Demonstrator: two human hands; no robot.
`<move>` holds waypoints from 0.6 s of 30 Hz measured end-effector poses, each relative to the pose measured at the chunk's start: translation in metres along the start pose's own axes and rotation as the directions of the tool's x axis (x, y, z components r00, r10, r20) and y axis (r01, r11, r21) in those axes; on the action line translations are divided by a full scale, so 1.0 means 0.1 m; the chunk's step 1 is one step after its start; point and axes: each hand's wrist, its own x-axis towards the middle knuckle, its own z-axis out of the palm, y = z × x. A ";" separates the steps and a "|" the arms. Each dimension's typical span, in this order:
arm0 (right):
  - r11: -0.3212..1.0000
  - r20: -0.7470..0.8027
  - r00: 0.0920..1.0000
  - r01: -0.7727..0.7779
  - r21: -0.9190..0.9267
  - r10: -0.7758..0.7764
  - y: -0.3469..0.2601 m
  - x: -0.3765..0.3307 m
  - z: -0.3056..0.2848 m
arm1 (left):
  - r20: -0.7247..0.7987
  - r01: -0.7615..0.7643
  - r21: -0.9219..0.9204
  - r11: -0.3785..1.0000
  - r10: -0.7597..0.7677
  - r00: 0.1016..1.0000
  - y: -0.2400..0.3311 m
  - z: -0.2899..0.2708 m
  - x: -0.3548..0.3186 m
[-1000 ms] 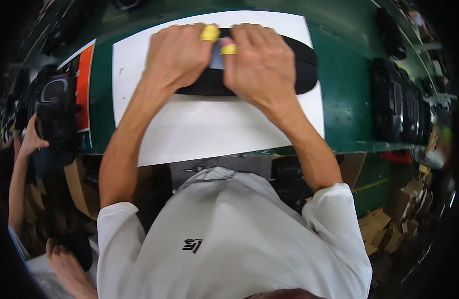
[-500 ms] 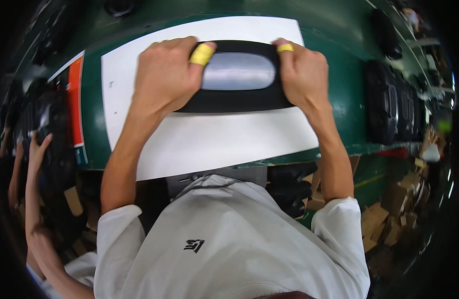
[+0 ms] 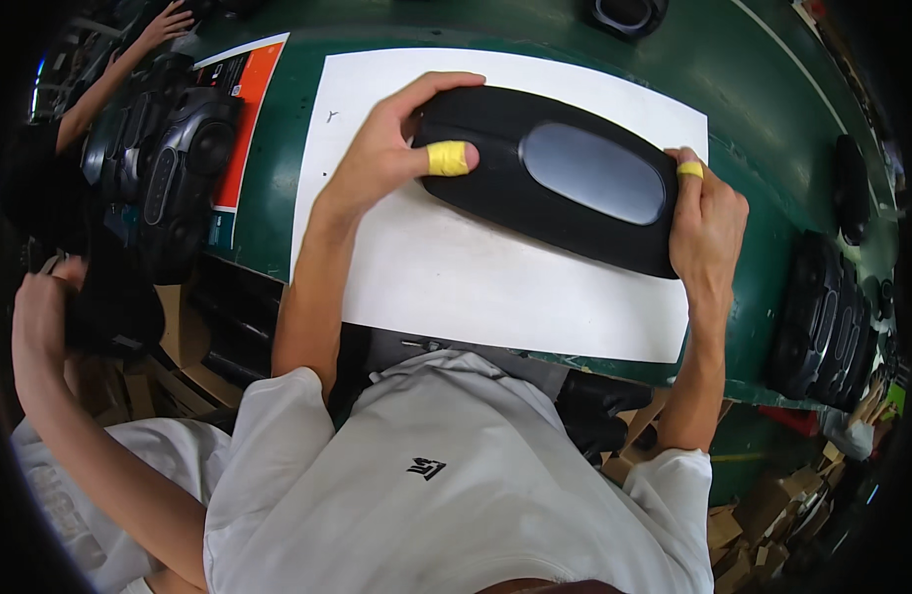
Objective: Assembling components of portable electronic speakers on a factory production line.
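A long black speaker cover (image 3: 500,178) with a glossy grey oval panel (image 3: 594,173) is held at both ends. It tilts, its right end nearer to me. My left hand (image 3: 382,148) grips the left end, its yellow-taped thumb on the front face and the index finger along the top edge; the other fingers are hidden behind. At the right end, my right hand (image 3: 711,223) is closed round the edge, with yellow tape on its thumb too. Below the cover lies a large white sheet (image 3: 495,287). Whether the cover touches the sheet I cannot tell.
The sheet lies on a green table (image 3: 748,327). Black speakers (image 3: 184,163) stand at the left beside an orange-and-black printed sheet (image 3: 258,89), with more speakers (image 3: 817,317) at the right. A co-worker's arm (image 3: 99,475) is close on my left. Cardboard (image 3: 772,505) lies at the lower right.
The view has swung, so the table sits further right in it. The cover has gone from level to tilted, right end lower, and my left hand's index finger has stretched out along the top.
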 end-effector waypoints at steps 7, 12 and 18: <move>0.866 0.008 0.872 0.488 -0.105 -0.490 0.05 0.04 -0.07 | 0.058 -0.010 0.219 0.976 -0.002 0.998 0.09 -0.13 0.10; 0.883 0.177 0.869 0.470 -0.006 -0.462 -0.23 -0.09 -0.06 | 0.169 -0.260 0.573 0.778 0.198 0.965 0.31 0.12 0.08; 0.894 0.152 0.882 0.447 0.034 -0.447 -0.31 -0.12 -0.05 | 0.138 -0.294 0.705 0.646 0.281 0.950 0.49 0.52 0.10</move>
